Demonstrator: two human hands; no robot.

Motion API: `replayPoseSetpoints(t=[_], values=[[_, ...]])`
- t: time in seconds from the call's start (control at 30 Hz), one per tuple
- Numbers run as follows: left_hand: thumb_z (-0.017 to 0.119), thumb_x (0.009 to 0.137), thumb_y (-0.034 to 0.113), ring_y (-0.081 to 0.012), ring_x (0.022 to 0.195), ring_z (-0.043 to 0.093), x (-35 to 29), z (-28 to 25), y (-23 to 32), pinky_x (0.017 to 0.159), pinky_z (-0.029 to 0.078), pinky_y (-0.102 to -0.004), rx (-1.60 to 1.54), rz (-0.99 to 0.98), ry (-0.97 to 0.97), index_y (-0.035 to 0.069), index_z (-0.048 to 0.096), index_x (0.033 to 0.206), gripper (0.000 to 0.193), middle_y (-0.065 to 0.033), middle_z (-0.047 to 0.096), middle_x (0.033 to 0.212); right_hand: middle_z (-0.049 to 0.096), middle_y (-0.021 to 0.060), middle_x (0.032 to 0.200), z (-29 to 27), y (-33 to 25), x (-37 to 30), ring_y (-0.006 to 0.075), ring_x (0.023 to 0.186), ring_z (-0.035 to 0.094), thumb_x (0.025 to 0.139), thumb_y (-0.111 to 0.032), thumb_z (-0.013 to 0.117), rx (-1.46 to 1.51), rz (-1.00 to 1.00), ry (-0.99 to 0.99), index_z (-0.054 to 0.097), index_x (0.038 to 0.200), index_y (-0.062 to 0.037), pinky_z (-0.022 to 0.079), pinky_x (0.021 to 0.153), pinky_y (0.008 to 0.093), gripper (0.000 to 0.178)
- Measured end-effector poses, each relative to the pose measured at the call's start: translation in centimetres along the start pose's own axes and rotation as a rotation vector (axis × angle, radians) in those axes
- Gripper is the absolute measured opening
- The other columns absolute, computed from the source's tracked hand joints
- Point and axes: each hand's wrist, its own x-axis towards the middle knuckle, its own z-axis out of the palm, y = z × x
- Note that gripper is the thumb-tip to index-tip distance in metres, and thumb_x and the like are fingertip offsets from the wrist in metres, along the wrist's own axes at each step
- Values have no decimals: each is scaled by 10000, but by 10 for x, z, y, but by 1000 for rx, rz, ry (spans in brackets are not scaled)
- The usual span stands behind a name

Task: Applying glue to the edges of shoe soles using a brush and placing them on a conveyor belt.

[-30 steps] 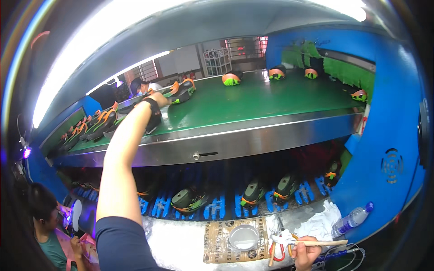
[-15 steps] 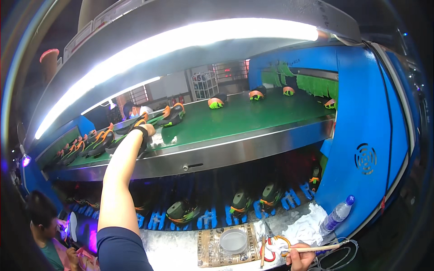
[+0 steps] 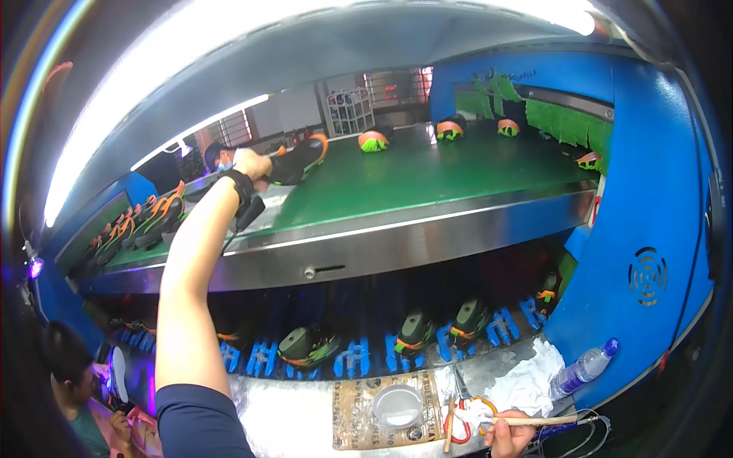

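Observation:
My left hand (image 3: 252,164), a dark band on its wrist, reaches far over the green conveyor belt (image 3: 366,187). Its fingers are curled and partly hidden, so what they hold cannot be made out. Just right of it, against the knuckles in this view, is a black shoe sole (image 3: 299,162) with an orange raised end. At the lower right, my right hand (image 3: 510,437) is closed around a thin wooden stick (image 3: 542,420) pointing right. Beside that hand lie scissors (image 3: 481,403) with orange and red handles, and another wooden stick (image 3: 449,427).
A translucent bowl (image 3: 398,406) stands on brown printed paper (image 3: 351,416). White cloth (image 3: 527,382) and a bottle (image 3: 584,370) lie to its right. Shoes (image 3: 305,347) rest on blue holders below the belt's metal edge (image 3: 405,237). A co-worker (image 3: 72,374) sits lower left, holding a shoe.
My left hand has moved farther across the belt, up beside the black sole. The whole view has shifted a little. My right hand still grips the stick in the same place.

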Motion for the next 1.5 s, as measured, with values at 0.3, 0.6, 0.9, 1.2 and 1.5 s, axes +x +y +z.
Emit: replayPoseSetpoints(t=[0.3,0.6,0.9,1.2,1.5], values=[[739,551,226,-348,957,460,-149,-58,16,821,378,-383,595,892,-103,16,467,989,557,-191,467,956,483,77,546,1,11,-4,97,370,422,777,-73,512,75,114,19,482,821,45,340,343,200,130],[639,612,561,-314,1083,430,-101,-11,93,873,358,-435,463,68,-757,-22,369,1220,884,-213,425,1197,489,70,555,-1,-9,-31,90,383,431,770,-77,529,95,25,5,492,833,35,344,350,191,134],[532,687,304,-143,845,508,-195,-77,48,728,407,-271,-578,344,-707,53,468,1087,477,-63,532,904,497,74,612,-14,-24,-35,85,446,451,783,-1,505,89,94,-72,494,837,42,371,405,205,71],[511,739,419,-329,849,557,-434,6,-99,757,455,-386,-1968,-532,-1001,-45,415,1166,638,-252,528,1026,493,0,614,25,51,9,38,504,439,804,-43,537,-56,110,-273,534,840,16,339,443,175,69],[288,811,530,-389,782,582,-476,53,-222,676,505,-435,-1969,-689,-1143,-106,392,1143,725,-337,524,900,484,-29,568,64,80,29,16,494,401,772,-79,578,-619,-41,-488,565,775,21,306,431,179,101]])
